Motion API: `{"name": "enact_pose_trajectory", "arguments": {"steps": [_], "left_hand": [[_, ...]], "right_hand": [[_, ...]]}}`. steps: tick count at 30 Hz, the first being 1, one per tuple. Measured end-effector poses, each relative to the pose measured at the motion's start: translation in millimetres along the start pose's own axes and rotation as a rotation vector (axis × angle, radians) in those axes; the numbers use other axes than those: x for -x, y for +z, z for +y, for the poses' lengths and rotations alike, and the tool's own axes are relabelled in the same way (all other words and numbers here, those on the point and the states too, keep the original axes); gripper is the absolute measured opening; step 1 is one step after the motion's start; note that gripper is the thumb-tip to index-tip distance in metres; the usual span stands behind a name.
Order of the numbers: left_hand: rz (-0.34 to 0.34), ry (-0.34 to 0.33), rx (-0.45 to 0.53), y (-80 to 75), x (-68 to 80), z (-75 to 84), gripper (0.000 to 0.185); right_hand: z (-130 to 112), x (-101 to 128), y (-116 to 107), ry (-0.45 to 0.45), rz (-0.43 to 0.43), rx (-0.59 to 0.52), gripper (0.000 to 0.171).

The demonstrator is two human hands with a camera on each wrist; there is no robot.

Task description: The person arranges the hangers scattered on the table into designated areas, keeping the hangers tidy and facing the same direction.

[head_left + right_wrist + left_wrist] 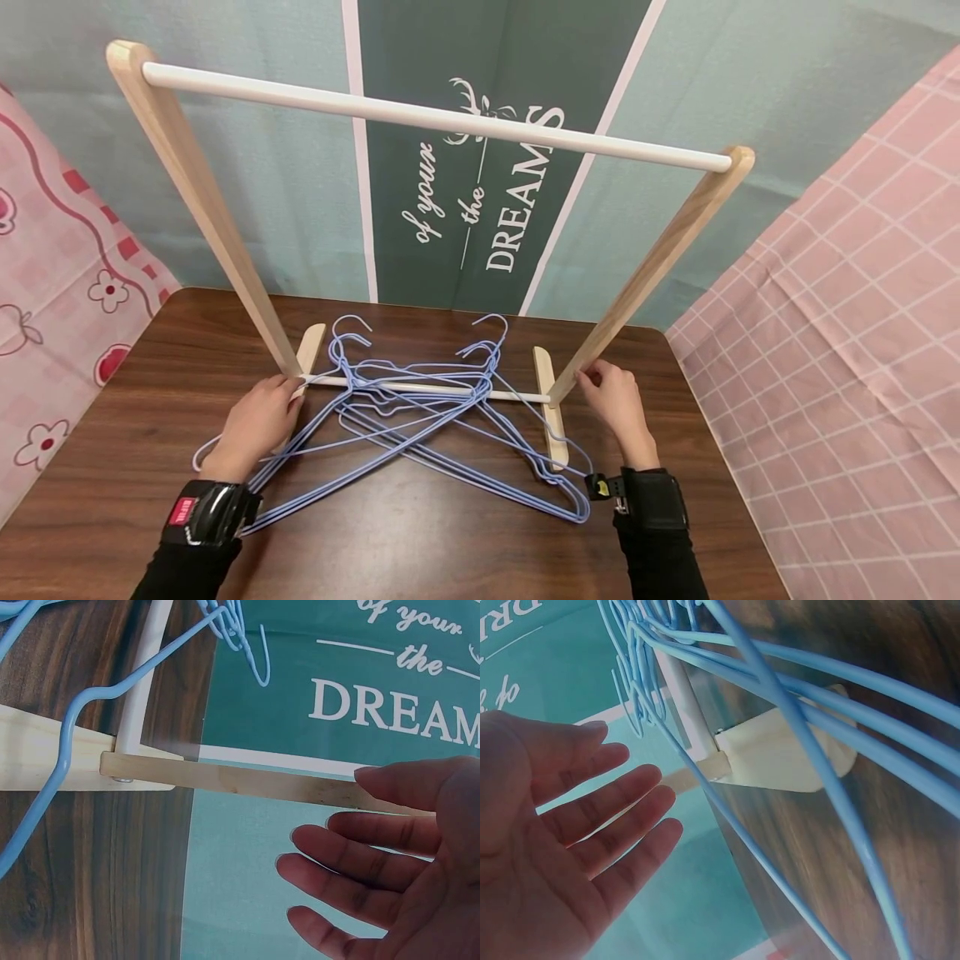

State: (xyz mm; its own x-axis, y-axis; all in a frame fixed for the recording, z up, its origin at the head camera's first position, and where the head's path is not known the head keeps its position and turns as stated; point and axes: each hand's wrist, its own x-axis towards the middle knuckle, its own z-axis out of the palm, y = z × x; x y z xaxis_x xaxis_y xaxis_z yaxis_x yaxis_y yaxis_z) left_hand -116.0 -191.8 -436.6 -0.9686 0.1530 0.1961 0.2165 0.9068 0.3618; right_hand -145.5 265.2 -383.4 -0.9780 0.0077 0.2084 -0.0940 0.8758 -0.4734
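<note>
White top rail, nearest the camera, slanting across the upper part of the view. Behind, pale blue and dark green cloth backdrop, printed "of your" and "DREAMS". Below, brown wood-grain table. On the table, upright wooden rack on two flat feet, set crosswise, likely for balance. Between those feet, tangled heap of blue hangers, crossed over one another and over the lower bar, hooks toward the backdrop; perhaps kept there within reach of both sides. By the rack's left base, left hand; by the right upright, right hand: one each side, perhaps for steadying. Left fingers extended, slightly spread, pinching nothing; right fingers loosely extended, thumb apart. Contact with the wood impossible to tell.
</note>
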Motion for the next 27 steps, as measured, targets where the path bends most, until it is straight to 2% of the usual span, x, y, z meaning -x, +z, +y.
{"name": "enact_pose_trajectory", "arguments": {"steps": [11, 18, 27], "left_hand": [[-0.036, 0.029, 0.02, 4.9, -15.8, 6.3, 0.023], [-0.028, 0.058, 0.043, 11.0, -23.6, 6.3, 0.022], [-0.068, 0.041, 0.024, 16.6, -31.8, 7.0, 0.023]], "right_hand": [[1.4, 1.9, -1.3, -0.005, -0.001, 0.001, 0.015], [1.2, 2.8, -1.7, 0.009, -0.012, -0.005, 0.014], [0.8, 3.2, -2.1, -0.011, -0.016, -0.011, 0.014]]}}
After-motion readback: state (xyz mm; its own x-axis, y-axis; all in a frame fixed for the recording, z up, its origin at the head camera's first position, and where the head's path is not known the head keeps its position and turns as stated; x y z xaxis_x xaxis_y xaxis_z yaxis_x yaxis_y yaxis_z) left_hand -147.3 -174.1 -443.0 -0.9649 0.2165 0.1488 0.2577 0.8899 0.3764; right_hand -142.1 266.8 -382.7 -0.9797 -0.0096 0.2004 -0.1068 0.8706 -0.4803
